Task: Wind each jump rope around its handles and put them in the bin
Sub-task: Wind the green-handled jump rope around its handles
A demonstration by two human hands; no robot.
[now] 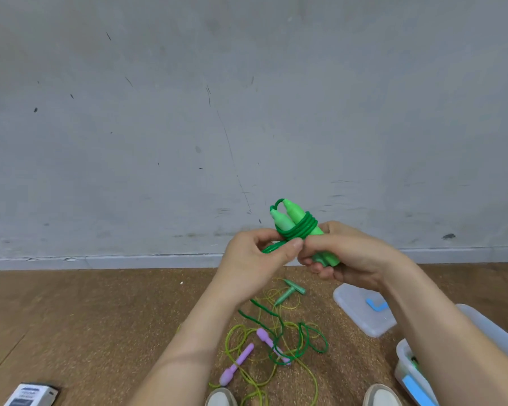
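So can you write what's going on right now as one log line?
step: winding green jump rope | left hand: wraps cord | right hand: grips handles | floor: purple-handled rope loose | bin: right

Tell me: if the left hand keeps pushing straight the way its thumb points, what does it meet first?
Likely the right hand: the left hand points rightward, thumb already against the green rope coiled on the handles, though depth is unclear.

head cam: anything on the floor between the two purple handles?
Head view: bare cork floor in the gap between the purple handles, apart from yellow-green cord looping through; dark green cord crosses the right one.
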